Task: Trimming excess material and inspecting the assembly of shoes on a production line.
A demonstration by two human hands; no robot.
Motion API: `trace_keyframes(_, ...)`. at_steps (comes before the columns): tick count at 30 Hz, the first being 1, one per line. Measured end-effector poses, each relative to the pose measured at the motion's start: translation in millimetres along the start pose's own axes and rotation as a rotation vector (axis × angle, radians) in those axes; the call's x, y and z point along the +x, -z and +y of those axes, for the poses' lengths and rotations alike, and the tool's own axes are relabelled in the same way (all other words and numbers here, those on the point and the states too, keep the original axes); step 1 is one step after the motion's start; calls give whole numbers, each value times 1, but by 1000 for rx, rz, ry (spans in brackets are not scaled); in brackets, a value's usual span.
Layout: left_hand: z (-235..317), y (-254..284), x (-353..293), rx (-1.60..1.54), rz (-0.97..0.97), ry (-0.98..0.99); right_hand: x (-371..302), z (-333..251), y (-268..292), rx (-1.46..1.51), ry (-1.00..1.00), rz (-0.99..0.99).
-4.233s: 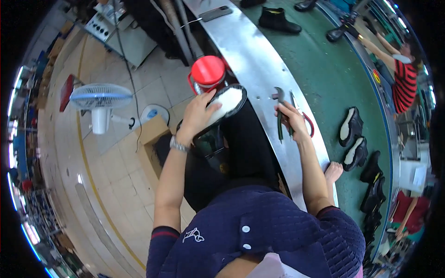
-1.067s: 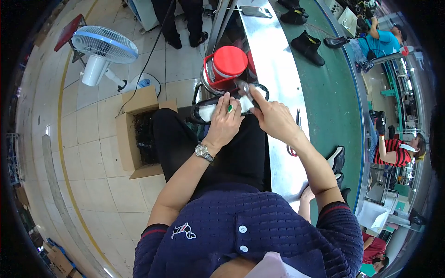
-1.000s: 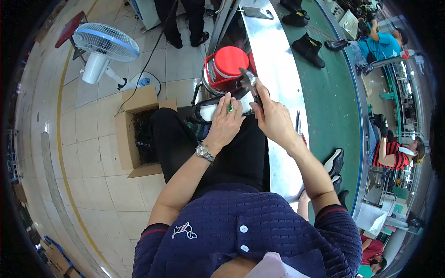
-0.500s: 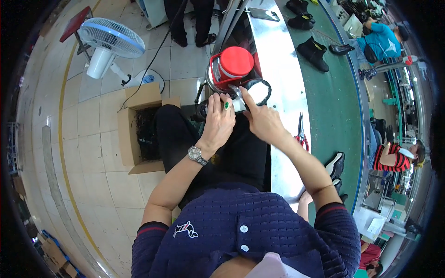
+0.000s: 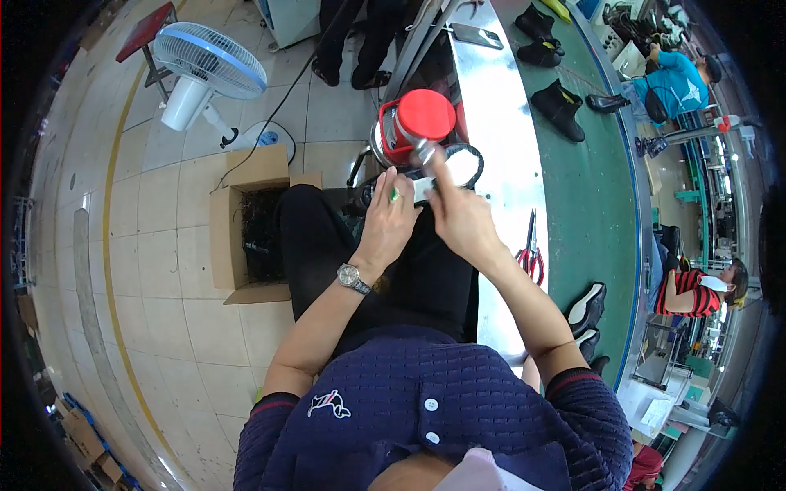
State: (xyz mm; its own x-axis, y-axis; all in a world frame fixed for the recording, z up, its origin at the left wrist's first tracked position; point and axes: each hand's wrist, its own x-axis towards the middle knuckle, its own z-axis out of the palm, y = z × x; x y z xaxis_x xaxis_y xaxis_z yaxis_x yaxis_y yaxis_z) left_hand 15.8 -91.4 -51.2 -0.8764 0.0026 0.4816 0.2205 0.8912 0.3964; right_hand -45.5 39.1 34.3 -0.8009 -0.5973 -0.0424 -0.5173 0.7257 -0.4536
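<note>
My left hand [image 5: 389, 214] lies with its fingers curled over a dark, shoe-like item [image 5: 358, 199] above my lap, most of it hidden under the hand. A white patch [image 5: 422, 190] shows between my two hands. Beside it, my right hand [image 5: 463, 214] is closed around a short tool with a shiny metal head [image 5: 423, 152]. That head is smeared by motion, and its exact kind cannot be made out. Just beyond my hands stands a container with a red lid [image 5: 427, 114]. A round white piece with a black rim [image 5: 463, 167] sits to its right.
A metal bench [image 5: 509, 155] runs along my right, with red-handled scissors [image 5: 530, 260] and a phone [image 5: 476, 36] on it. Black boots [image 5: 558, 109] stand on the green belt [image 5: 585, 196] beyond. An open carton [image 5: 225, 245] and a fan [image 5: 209, 65] are at left.
My right hand has lifted slightly, and the metal-headed tool in it has swung upward and blurred. My left hand stays nearly in place. The whole view has shifted a little.
</note>
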Motion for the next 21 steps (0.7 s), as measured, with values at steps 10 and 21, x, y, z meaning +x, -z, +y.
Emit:
trace_keyframes(10,-13,34,-7,-14,-133,180,-2,-7,-5,41,-8,44)
trace_keyframes(21,-33,48,-4,-187,-204,7,2,-1,5,-175,-4,-206)
